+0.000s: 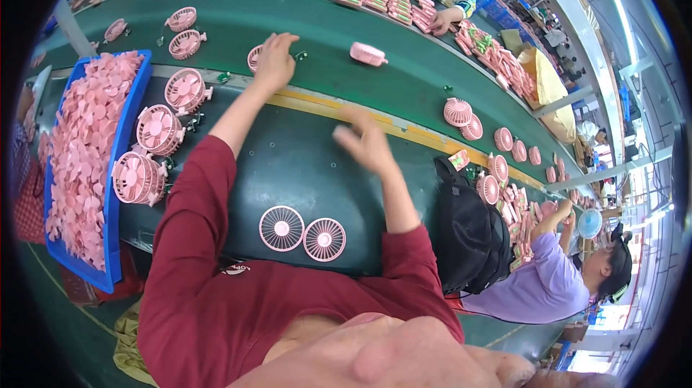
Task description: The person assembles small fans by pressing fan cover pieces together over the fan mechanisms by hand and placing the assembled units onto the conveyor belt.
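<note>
My left hand (276, 63) reaches over the green belt. Its fingers look stretched out, and it partly covers a pink fan head (253, 59); whether it presses on it is hidden. A small green circuit board (300, 56) lies just right of that hand. Blurred by motion, my right hand (366, 143) hovers above the belt's yellow edge strip, fingers apart and nothing visible in them. Two round pink fan grilles, a left one (281, 228) and a right one (324, 239), lie flat on the dark worktop near my body. Farther along the belt rests a pink handle-like casing (367, 54).
On the left, a blue tray (113, 236) holds a heap of pink fan blades (90, 150). Stacked pink fan heads (138, 177) stand beside it. A black bag (465, 233) sits right of my right arm. Co-workers work across the belt and at the right.
</note>
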A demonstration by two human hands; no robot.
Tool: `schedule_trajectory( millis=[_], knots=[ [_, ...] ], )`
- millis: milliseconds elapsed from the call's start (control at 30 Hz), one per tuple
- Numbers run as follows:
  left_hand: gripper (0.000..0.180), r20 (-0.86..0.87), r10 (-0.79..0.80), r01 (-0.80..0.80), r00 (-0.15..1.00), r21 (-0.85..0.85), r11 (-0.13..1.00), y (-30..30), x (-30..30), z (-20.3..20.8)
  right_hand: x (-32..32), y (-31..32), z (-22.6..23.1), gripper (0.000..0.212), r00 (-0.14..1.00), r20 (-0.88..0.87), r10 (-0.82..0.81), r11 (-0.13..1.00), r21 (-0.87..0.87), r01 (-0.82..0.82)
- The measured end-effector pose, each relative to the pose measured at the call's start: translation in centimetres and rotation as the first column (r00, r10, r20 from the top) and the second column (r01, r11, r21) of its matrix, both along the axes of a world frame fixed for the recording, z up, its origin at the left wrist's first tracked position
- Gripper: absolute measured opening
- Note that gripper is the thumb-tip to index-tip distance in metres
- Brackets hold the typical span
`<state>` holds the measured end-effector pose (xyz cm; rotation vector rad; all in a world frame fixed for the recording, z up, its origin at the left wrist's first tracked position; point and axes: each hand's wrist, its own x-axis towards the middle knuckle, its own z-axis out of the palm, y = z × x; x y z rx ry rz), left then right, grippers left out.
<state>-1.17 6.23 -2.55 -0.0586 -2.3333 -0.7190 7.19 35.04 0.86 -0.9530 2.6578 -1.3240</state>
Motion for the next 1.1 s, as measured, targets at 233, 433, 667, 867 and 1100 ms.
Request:
schedule_trajectory(
  millis=[233,433,667,867,1100],
  knots=[
    [0.042,0.413,0.131,-0.011,0.901,-0.282,0.959,-1.4,-1.4,1.1,13.7,0.6,1.0,0.084,0.836,0.073,0.545,0.793,0.281,-0.541],
    [0.012,0.214,0.167,-0.109,0.962,-0.260,0.959,-3.6,-1.3,1.7,14.9,-0.1,-1.5,0.051,0.890,-0.114,0.440,0.881,0.243,-0.405],
    [0.027,0.086,0.106,-0.126,0.991,0.274,0.953,-3.4,2.7,-0.5,14.3,1.2,0.0,0.062,0.933,-0.056,0.355,0.913,0.237,-0.333],
    [0.030,0.091,-0.376,-0.066,0.922,0.995,0.079,2.0,6.9,-1.8,15.3,2.5,-0.2,0.053,0.974,0.119,0.192,0.925,0.311,-0.220],
    [0.039,-0.499,-0.410,0.227,0.764,0.802,-0.553,6.1,9.3,0.5,11.2,1.7,1.7,0.015,0.933,0.347,0.095,0.985,-0.166,-0.039]
  ],
)
